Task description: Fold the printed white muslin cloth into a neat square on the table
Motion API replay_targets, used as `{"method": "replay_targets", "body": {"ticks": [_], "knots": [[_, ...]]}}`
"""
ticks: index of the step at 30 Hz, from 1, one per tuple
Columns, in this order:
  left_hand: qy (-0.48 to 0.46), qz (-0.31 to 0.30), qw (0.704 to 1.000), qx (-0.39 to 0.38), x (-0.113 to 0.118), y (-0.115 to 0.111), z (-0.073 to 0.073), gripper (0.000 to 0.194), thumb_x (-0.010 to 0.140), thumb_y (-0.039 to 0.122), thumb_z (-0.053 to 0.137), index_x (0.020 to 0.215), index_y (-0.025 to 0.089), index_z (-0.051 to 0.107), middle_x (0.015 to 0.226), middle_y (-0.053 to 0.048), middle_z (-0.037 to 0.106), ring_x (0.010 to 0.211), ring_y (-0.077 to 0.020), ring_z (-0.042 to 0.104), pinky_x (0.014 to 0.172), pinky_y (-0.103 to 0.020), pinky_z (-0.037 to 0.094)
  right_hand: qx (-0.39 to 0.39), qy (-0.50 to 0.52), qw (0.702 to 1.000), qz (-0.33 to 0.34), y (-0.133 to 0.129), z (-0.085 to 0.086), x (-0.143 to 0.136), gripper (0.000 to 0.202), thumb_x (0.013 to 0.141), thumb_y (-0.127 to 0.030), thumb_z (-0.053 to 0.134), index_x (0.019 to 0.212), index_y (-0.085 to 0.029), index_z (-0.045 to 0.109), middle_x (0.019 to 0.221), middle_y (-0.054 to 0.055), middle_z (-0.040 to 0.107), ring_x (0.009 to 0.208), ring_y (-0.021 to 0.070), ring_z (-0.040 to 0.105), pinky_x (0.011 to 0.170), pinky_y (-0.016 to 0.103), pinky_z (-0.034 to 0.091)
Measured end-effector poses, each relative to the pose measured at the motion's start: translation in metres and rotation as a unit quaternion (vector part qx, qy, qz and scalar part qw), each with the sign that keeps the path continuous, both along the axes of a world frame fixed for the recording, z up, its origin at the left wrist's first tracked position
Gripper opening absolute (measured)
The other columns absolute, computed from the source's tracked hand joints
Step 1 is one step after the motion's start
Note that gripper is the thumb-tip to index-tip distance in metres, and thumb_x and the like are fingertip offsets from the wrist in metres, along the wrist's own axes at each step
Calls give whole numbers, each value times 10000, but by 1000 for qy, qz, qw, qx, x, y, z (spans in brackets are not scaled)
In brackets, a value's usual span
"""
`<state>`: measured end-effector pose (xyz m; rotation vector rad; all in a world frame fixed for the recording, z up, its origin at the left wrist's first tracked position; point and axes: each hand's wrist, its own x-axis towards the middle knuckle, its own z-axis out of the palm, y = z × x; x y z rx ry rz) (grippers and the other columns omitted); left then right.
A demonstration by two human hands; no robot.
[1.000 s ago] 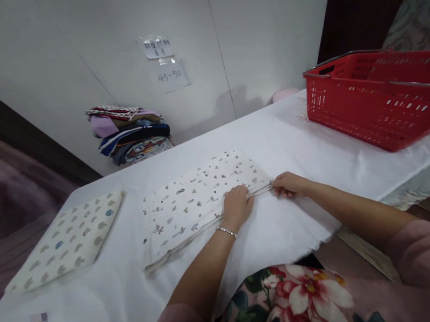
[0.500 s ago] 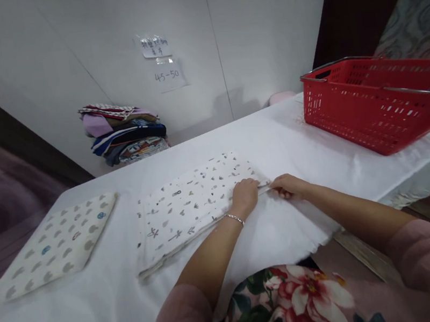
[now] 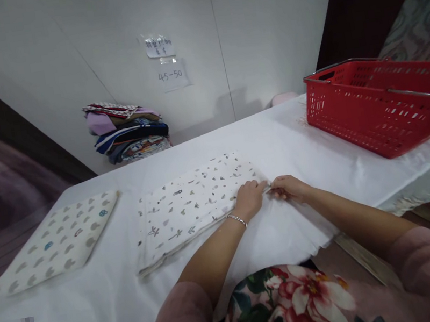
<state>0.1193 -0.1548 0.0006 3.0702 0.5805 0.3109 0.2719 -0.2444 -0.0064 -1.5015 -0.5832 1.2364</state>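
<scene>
A white folded cloth (image 3: 193, 202) with small grey plant and animal prints lies flat on the table in front of me, its layered edge towards me. My left hand (image 3: 249, 199), with a bracelet at the wrist, grips this cloth by its near right edge, fingers on top and thumb towards the corner. Right beside it, my right hand (image 3: 288, 188) pinches the same corner between thumb and fingers; the fingertips are partly hidden. Farther left lies a cream folded cloth (image 3: 59, 243) with grey mouse-head shapes, touched by neither hand.
A red plastic basket (image 3: 358, 116) with metal handles stands at the right end of the white-covered table (image 3: 276, 135). Against the wall at the back left is a stack of folded fabrics (image 3: 128, 131). Two paper signs (image 3: 172, 74) hang on the wall above.
My left thumb has slid out towards the cloth's corner, closer to my right hand. The right hand keeps its pinch there. The whole view has shifted slightly.
</scene>
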Motion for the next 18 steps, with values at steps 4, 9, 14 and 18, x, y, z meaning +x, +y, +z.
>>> {"method": "replay_targets", "body": {"ticks": [4,9,14,18], "knots": [[0,-4,1000,18,0,3,-6,370,864,110,405,1191,265,484,960,-45,544,874,-186,493,708,-302,373,6,0,1000,-23,-1,-3,-3,103,734,-154,581,659,-147,511,581,49,642,411,70,495,366,166,353],[10,-14,999,35,0,3,-12,345,881,134,406,1192,264,478,955,-51,533,892,-189,477,711,-300,365,15,30,999,-30,-2,-3,-2,74,735,-154,587,750,-154,514,698,76,677,539,111,604,434,177,439],[5,-17,999,42,1,2,-13,362,875,121,405,1207,256,456,938,-51,526,891,-194,472,713,-306,358,11,64,998,-6,1,0,0,170,799,-312,563,852,-158,514,719,82,668,547,133,618,435,199,464],[-3,-23,999,35,0,-3,-10,326,870,117,397,1164,235,472,938,-54,525,886,-198,467,707,-314,360,-10,8,1000,-17,3,2,-4,150,786,-260,581,859,-173,482,641,56,646,484,119,582,405,184,432]]}}
